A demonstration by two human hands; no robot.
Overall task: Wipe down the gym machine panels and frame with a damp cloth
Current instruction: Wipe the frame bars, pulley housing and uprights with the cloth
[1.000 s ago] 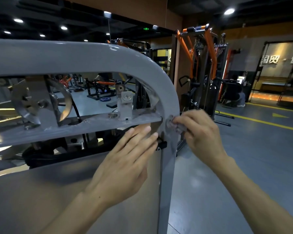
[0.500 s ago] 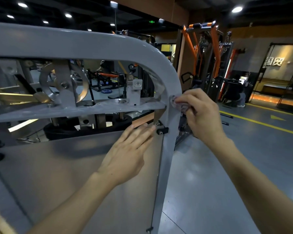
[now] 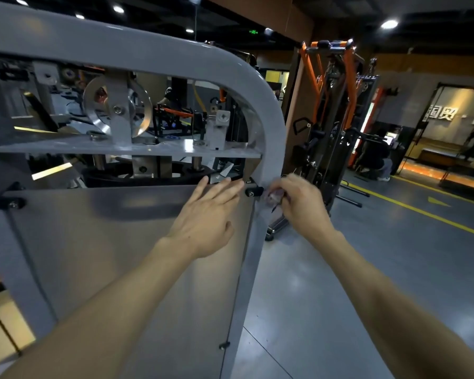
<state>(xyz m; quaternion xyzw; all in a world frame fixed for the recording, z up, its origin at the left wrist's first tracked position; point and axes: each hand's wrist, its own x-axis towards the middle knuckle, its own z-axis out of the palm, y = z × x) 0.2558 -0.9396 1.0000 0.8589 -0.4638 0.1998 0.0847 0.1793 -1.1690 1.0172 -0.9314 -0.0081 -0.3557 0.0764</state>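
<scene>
Your left hand (image 3: 203, 225) lies flat, fingers straight, on the smooth grey panel (image 3: 107, 255), fingertips at its top edge. Just right of them sits a black clamp (image 3: 253, 190). Your right hand (image 3: 301, 206) is blurred, fingers curled round a small crumpled cloth (image 3: 272, 197), pressing it against the rounded grey frame tube (image 3: 271, 127). A shiny metal pulley (image 3: 118, 108) sits up and left of both hands.

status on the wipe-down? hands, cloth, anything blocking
Left hand flat on the panel, fingers straight. Right hand pinches small cloth against frame upright. Black clip right beside the cloth.
</scene>
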